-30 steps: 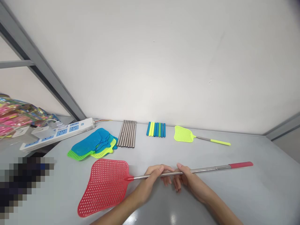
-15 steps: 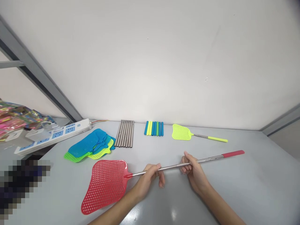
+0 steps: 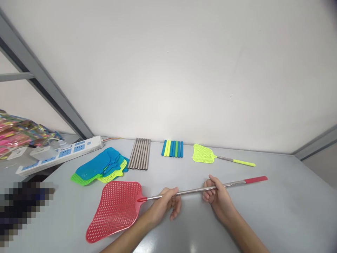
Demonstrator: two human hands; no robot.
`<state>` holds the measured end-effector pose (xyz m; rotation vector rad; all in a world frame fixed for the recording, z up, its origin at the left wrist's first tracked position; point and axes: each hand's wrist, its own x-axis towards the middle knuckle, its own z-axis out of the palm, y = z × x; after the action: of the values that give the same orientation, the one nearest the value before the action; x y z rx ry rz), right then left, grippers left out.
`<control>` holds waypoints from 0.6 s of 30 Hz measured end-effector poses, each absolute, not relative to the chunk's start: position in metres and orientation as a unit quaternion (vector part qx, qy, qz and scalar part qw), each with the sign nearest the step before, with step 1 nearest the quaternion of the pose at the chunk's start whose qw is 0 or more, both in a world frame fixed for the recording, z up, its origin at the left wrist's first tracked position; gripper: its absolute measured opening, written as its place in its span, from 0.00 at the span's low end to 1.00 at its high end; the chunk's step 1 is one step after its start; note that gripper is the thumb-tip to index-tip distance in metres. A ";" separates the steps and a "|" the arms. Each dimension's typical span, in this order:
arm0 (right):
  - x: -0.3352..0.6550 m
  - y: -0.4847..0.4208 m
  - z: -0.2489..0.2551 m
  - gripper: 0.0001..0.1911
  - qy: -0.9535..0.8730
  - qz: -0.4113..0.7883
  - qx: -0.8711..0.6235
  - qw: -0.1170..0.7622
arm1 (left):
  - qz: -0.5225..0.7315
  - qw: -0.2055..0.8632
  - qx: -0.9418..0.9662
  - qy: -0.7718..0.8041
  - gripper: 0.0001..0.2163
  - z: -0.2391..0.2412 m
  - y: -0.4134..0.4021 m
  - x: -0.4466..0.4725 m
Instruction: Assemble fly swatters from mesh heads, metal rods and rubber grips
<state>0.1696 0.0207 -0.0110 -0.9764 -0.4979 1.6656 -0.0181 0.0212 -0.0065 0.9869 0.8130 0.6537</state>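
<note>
A red fly swatter [image 3: 116,207] with a long metal telescopic rod lies across in front of me, its mesh head at the left and its red grip [image 3: 256,180] at the right. My left hand [image 3: 165,203] closes on the rod near the head, thumb on top, lower fingers curled loosely. Around the rod's middle, my right hand [image 3: 217,198] pinches between thumb and curled fingers. Behind the swatter are a row of metal rods [image 3: 139,154], a row of blue, yellow and green grip sleeves [image 3: 172,148], and a small yellow fly swatter [image 3: 204,154].
Loose blue, green and yellow swatter heads [image 3: 97,163] are piled at the left of the grey table [image 3: 289,211]. A white power strip [image 3: 89,143] with plugs runs beside them. Shiny packaged goods [image 3: 23,133] lie far left. A wall [image 3: 168,88] rises behind the table.
The red grip has come slightly closer to my right hand, and less rod shows between them. The swatter's head has shifted a little left. The view has tilted slightly.
</note>
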 end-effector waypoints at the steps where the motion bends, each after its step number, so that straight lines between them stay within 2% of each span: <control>1: 0.170 0.021 -0.011 0.21 -0.223 0.710 -0.404 0.532 | 0.282 0.763 0.449 0.371 0.23 -0.008 0.022 -0.019; 8: 0.170 0.016 -0.018 0.25 -0.251 0.804 -0.351 0.409 | 0.241 0.837 0.388 0.302 0.22 -0.017 0.020 -0.024; 18: 0.162 0.013 -0.020 0.26 -0.251 0.816 -0.324 0.409 | 0.252 0.876 0.315 0.264 0.21 -0.019 0.017 -0.023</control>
<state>0.1615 0.0128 -0.0202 -0.8162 -0.6325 2.0548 -0.0234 0.0175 -0.0186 0.6568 0.5506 0.5253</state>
